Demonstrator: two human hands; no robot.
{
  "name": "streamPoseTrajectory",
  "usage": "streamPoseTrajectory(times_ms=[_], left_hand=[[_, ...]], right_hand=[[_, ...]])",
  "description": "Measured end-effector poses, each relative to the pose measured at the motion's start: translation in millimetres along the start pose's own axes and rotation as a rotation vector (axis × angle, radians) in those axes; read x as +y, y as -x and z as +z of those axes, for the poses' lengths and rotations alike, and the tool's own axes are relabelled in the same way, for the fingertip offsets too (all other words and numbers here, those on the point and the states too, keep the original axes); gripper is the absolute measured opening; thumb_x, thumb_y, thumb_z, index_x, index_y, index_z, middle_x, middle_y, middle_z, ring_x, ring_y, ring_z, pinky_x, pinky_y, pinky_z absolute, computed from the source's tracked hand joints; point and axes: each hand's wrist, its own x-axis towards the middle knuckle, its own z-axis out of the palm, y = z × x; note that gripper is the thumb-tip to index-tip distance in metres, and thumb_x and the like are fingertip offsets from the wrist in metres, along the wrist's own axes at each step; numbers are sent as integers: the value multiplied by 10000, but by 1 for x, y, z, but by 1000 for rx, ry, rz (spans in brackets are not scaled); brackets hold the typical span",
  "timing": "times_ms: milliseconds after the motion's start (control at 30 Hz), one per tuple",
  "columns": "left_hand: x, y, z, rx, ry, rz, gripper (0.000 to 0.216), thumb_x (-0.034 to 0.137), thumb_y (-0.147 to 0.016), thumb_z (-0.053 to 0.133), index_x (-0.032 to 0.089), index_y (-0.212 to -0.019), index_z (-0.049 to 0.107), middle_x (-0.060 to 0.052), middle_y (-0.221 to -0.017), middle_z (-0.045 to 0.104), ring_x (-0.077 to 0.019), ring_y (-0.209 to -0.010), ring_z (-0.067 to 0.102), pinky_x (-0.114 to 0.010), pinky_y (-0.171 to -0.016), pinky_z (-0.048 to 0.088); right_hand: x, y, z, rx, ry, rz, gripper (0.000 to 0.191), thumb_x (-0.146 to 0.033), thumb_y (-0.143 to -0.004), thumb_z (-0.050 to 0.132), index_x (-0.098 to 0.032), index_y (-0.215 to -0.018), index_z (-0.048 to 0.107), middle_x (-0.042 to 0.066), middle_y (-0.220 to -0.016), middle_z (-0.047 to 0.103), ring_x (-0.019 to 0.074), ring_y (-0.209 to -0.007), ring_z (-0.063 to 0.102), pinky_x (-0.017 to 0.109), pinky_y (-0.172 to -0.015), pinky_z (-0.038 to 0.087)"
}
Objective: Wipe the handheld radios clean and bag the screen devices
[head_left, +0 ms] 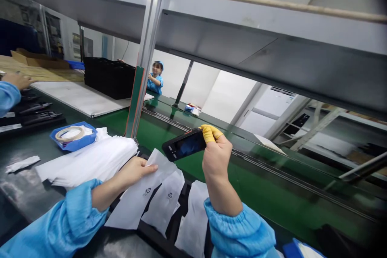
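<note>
Fingers (211, 132) — yellow-capped — pinch glossy phone (184, 145); left hand (136, 170) grips paper pouch (137, 199).

Light: bright, even, diffuse. Strongest source is the white background beyond the green belt (272, 187); underside of the overhead shelf (272, 54) sits in shade. Belt glossy, carries reflections; dark counter (21, 197) shows dull sheen along its left edge. Screen of the phone (185, 145) mirrors bluish light. The white pouch (136, 203) is near clipping. Wide-angle bowing of straight lines; right corners vignetted dark. Far right slightly soft.
</note>
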Motion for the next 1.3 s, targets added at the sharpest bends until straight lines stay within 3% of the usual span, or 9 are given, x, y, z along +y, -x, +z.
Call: streamPoseTrajectory(times_ms=[200, 433, 633, 933, 1133, 1300], left_hand=[[3, 7, 1, -1, -17, 11, 498, 622, -539, 695, 155, -497, 527, 6, -438, 519, -137, -417, 473, -232, -416, 305], [-10, 5, -3, 14, -37, -13, 482, 607, -568, 690, 153, -490, 551, 7, -427, 511, -128, -408, 462, -226, -400, 277], [-11, 5, -1, 1, -81, -20, 436, 560, -590, 699, 143, -526, 587, 1, -469, 545, -130, -428, 474, -225, -409, 298], [-11, 10, 2, 40, -32, -51, 435, 560, -574, 715, 131, -595, 650, -8, -506, 584, -140, -460, 507, -219, -418, 313], [-15, 8, 1, 15, -41, -64, 452, 574, -605, 696, 140, -516, 609, -11, -460, 558, -122, -410, 469, -217, -388, 285], [-13, 11, 7, -20, -46, -78, 397, 532, -596, 713, 138, -594, 658, -32, -535, 625, -154, -461, 540, -222, -417, 349]], right_hand=[[8, 4, -3, -12, 16, 37, 317, -413, -635, 705, -158, -823, 685, 38, -835, 683, 163, -791, 600, 361, -828, 471], [15, 8, -14, -35, 145, 17, 298, -397, -647, 712, -157, -822, 693, 40, -826, 683, 168, -802, 600, 370, -843, 462], [2, 3, -4, 72, 47, -51, 298, -407, -646, 715, -159, -810, 688, 25, -824, 670, 152, -790, 598, 350, -828, 474], [13, 31, -5, 17, 131, -18, 244, -378, -694, 687, -174, -828, 690, 15, -815, 663, 153, -786, 606, 342, -810, 487], [10, 19, -15, 80, 158, -79, 255, -394, -695, 689, -185, -841, 685, 17, -841, 665, 157, -805, 608, 359, -839, 487], [3, 15, -10, 102, 119, -113, 249, -414, -721, 658, -188, -822, 675, 9, -818, 658, 151, -792, 607, 344, -809, 501]])
